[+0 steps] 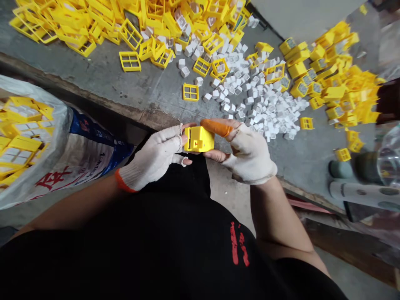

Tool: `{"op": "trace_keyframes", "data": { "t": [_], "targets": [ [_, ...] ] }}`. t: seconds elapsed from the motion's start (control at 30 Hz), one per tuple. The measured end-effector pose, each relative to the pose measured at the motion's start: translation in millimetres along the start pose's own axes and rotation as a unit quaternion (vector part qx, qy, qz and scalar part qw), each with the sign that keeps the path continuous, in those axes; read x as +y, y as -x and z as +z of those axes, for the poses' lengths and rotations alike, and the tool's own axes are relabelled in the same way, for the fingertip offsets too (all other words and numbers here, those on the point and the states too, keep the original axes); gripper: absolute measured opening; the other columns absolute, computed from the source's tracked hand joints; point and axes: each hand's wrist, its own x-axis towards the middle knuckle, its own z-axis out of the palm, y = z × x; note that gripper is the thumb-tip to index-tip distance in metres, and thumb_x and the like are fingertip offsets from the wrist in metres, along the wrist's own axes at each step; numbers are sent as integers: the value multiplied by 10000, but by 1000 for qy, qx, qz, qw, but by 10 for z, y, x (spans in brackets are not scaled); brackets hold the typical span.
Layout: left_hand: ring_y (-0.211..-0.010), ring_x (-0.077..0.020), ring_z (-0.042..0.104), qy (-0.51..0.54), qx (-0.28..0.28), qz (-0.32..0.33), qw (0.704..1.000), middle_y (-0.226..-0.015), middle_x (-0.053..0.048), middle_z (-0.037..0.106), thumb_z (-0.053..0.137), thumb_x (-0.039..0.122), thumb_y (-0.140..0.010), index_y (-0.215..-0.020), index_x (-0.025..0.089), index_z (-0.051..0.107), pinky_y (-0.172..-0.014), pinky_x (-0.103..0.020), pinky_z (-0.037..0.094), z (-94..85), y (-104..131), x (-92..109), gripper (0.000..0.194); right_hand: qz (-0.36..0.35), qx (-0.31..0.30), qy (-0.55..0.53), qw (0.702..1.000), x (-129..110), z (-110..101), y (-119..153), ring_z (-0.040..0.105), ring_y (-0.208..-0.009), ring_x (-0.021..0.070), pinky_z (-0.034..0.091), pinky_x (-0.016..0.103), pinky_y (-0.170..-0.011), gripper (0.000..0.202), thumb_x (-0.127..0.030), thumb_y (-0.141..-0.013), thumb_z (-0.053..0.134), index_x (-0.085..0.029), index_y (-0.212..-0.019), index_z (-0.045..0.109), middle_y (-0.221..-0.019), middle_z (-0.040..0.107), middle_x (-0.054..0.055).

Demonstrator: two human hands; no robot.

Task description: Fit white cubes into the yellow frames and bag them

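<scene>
Between my two hands is a yellow plastic housing (201, 139), held over my lap just off the bench edge. My left hand (161, 150), in a white fingerless glove with an orange cuff, grips its left end. On the other side, my right hand (246, 148) pinches it between thumb and index finger; an orange cover sheathes that index finger. The housing's face towards me has a small slot. Beyond my hands a yellow four-pane frame (190, 92) lies by itself on the bench, close to many small white cubes (265, 100).
Yellow frames (84, 21) are heaped at the back left of the bench (103, 71). Yellow housings (340, 79) pile up at the right. A sack (93, 146) of yellow pieces with white squares stands at my left. A white cylinder (359, 191) lies at the right edge.
</scene>
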Motion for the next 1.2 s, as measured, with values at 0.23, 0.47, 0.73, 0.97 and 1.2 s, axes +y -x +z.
{"op": "trace_keyframes", "data": {
  "t": [0.23, 0.47, 0.73, 0.97, 1.2],
  "targets": [
    [-1073, -332, 843, -2, 23, -16, 1000, -1215, -175, 851, 812, 148, -920, -1354, 141, 796, -608, -287, 667, 82, -15, -2, 435, 10, 23, -30, 999, 51, 21, 125, 795, -1301, 352, 676, 537, -1158, 539, -613, -1075, 701, -324, -1527, 754, -1449, 812, 113],
    [-1141, -343, 824, -19, -18, -6, 1000, -1258, -170, 845, 800, 176, -921, -1269, 147, 832, -649, -287, 661, 100, -37, -90, 350, 52, 3, 0, 999, 72, 10, 250, 778, -1319, 370, 661, 571, -1187, 544, -627, -1059, 705, -357, -1529, 747, -1474, 800, 101],
    [-1248, -357, 761, -175, -23, 99, 979, -1264, -113, 838, 967, 161, -798, -1300, 181, 852, -978, -374, 652, 81, 12, -107, 515, 67, -9, 89, 994, -260, 152, 338, 740, -1403, 371, 608, 597, -1204, 437, -462, -1131, 612, -326, -1522, 753, -1499, 776, 139],
    [-1111, -283, 751, -366, -27, 200, 908, -1208, -80, 813, 853, 196, -898, -1199, 194, 800, -1033, -365, 602, 78, -22, -107, 305, 190, 111, -248, 943, -115, 487, 388, 794, -1214, 334, 687, 532, -1087, 715, -773, -982, 757, -261, -1482, 740, -1317, 795, 117],
    [-992, -201, 740, -435, -33, 299, 848, -1146, -24, 784, 771, 157, -890, -1262, 223, 761, -887, -328, 605, 112, 4, -141, 378, 177, 248, -398, 865, -211, 569, 360, 766, -1014, 228, 654, 393, -975, 527, -646, -831, 989, -255, -1164, 870, -1045, 802, 28]
  ]
}}
